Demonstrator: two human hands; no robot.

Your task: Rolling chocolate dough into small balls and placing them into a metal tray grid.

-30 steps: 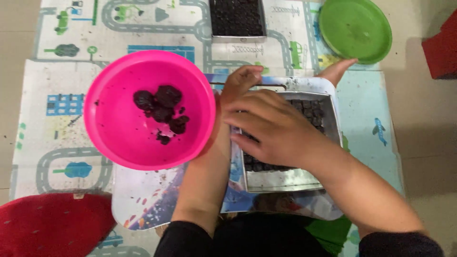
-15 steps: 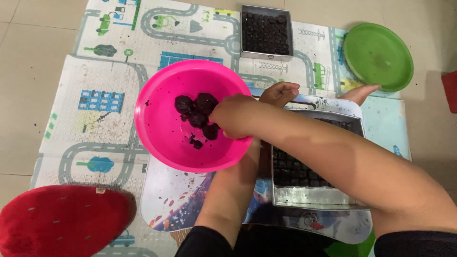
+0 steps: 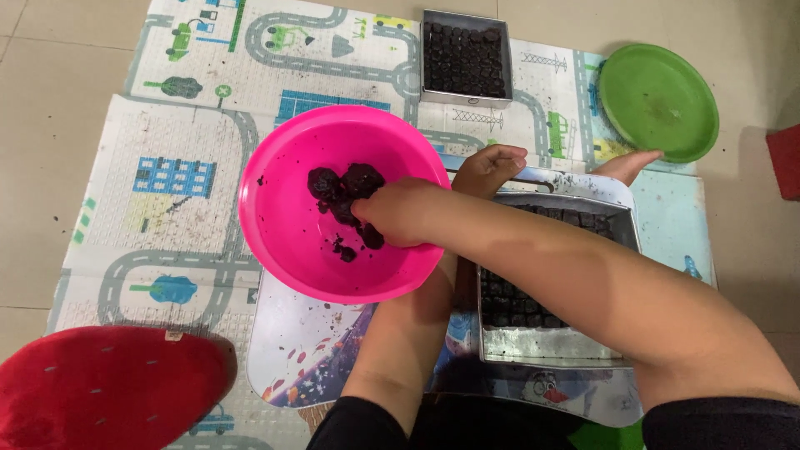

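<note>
A pink bowl (image 3: 292, 242) holds several dark, moist lumps (image 3: 337, 183). My right hand (image 3: 400, 212) reaches across from the right into the bowl, its fingertips closed down on the lumps. My left hand (image 3: 492, 167) is curled at the bowl's right rim and seems to grip it, while its forearm runs under the bowl. Under my right forearm lies a metal tray (image 3: 542, 346) filled with rows of small dark squares (image 3: 508, 300).
A second metal tray of dark squares (image 3: 464, 57) sits at the far edge of the road-print play mat (image 3: 158, 179). A green plate (image 3: 658, 100) lies at the back right, a red lid (image 3: 100, 387) at the front left. The trays rest on a printed lap table (image 3: 317, 350).
My right hand has left the near metal tray and moved left into the pink bowl, onto the dark lumps. My left hand has stayed at the bowl's rim.
</note>
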